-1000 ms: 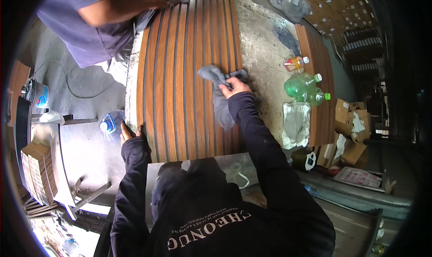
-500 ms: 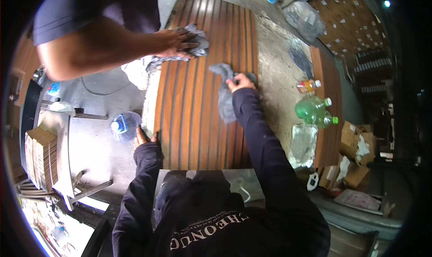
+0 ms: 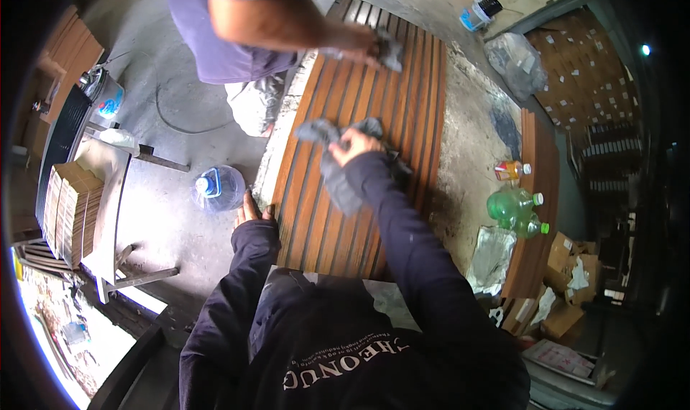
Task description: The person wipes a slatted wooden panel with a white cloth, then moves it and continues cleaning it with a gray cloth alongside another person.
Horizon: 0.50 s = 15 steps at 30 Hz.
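Note:
A brown slatted wood panel (image 3: 359,86) with dark grooves lies lengthwise in front of me on a worn work table (image 3: 467,122). My right hand (image 3: 352,145) is closed on a bunched grey cloth (image 3: 338,183) and presses it against the middle of the panel. At the panel's near left edge rests my left hand (image 3: 253,210), its fingers stretched out and the thumb apart. Farther up the panel, another person's hand (image 3: 356,45), blurred, holds a second grey cloth (image 3: 389,51) on the slats.
Left of the table, a large clear bottle (image 3: 218,189) with a blue cap stands near my left hand. On the right are green bottles (image 3: 512,207), a small orange bottle (image 3: 509,170) and a silvery packet (image 3: 491,259). Stacked cardboard (image 3: 72,209) sits at far left.
My right hand has slid the cloth leftward across the panel. The other person's hand has moved right and farther up the slats. My left hand stays at the edge; the whole view has shifted.

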Available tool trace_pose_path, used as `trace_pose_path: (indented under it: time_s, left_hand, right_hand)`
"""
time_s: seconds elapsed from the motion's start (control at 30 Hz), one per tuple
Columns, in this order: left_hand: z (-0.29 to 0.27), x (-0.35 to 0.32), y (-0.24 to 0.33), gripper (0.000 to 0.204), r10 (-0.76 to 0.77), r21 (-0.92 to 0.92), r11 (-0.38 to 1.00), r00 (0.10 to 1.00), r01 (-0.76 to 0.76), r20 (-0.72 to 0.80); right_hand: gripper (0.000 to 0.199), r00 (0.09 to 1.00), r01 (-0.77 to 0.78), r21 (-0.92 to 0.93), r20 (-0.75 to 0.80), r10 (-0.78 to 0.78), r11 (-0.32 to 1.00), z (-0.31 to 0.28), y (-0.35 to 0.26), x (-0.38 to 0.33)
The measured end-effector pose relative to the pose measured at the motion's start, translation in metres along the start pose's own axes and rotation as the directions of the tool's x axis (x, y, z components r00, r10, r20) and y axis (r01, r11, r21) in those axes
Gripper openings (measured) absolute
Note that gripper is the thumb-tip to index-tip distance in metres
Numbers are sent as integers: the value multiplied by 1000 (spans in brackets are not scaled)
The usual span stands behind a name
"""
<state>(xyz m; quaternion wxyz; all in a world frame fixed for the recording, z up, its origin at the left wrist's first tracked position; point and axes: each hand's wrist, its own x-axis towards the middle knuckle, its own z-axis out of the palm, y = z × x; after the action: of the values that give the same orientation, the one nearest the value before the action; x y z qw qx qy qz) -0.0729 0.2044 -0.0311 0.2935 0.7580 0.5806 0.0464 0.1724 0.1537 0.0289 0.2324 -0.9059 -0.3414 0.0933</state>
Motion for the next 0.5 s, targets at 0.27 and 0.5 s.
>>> trace_pose_path:
  time_s: [0.27, 0.5]
  left_hand:
    - [-1, -2, -11, 54, -42, -8, 999, 999, 42, 6]
    - [-7, 3, 5, 51, -16, 16, 1000, 999, 15, 45]
  right_hand:
    - [27, 884, 334, -2, 349, -312, 943, 29, -64, -80]
    - [23, 982, 189, -159, 20, -188, 969, 24, -50, 27]
